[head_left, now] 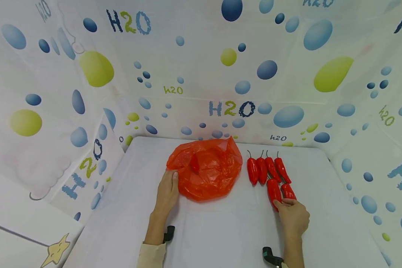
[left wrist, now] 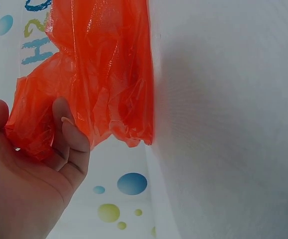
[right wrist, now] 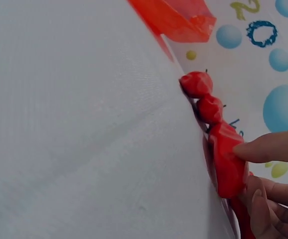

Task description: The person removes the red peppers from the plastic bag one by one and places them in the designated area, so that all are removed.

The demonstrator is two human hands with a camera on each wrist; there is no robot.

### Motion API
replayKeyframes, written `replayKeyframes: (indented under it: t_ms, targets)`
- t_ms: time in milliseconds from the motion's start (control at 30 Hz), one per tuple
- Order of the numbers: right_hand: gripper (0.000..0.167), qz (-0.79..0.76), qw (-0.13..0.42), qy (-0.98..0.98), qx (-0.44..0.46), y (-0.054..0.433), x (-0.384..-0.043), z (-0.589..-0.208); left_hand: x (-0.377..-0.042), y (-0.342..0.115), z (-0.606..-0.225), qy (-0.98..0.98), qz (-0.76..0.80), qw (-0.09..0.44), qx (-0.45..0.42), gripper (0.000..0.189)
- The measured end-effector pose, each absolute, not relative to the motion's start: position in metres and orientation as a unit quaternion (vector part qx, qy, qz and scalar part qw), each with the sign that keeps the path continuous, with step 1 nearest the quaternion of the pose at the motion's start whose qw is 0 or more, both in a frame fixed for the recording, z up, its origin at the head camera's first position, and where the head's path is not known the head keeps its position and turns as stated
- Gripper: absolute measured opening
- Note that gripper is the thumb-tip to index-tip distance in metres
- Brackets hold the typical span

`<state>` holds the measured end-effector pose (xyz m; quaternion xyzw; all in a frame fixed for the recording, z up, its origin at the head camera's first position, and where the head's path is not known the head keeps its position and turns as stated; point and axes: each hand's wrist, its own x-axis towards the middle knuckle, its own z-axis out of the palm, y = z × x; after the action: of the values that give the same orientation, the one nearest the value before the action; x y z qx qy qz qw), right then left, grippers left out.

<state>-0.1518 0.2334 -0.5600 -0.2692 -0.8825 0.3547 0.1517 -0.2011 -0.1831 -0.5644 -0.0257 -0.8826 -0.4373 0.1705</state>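
An orange-red plastic bag (head_left: 209, 178) lies on the table with its mouth spread open. My left hand (head_left: 168, 188) holds the bag's near-left rim; in the left wrist view the fingers (left wrist: 74, 137) curl round the crumpled film. Inside the bag shows a darker red shape (head_left: 194, 163), probably a chili pepper. To the right, my right hand (head_left: 294, 217) pinches a glossy red chili pepper (head_left: 273, 191) between thumb and fingers, at its lower end. Another red chili pepper (head_left: 288, 191) lies beside it, partly hidden by the hand.
Behind the held pepper, several more red chili peppers (head_left: 262, 170) lie in a row, stems pointing away. The white table (head_left: 221, 234) meets a printed backdrop (head_left: 194, 67) at the back and sides. Black wrist mounts (head_left: 271, 257) sit at both wrists.
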Motion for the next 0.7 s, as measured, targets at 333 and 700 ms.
replayKeyframes:
  t_ms: [333,700]
  targets:
    - [0.044,0.352,0.154,-0.879,-0.283,0.2308,-0.1518,-0.5599,-0.2014,-0.1835,-0.5633,-0.881,-0.438,0.177,-0.028,0.031]
    - [0.04,0.357,0.172,-0.871,-0.291,0.2308,-0.1479,-0.5596,-0.2004,-0.183,-0.5639,-0.88,-0.439,0.177,-0.033,0.034]
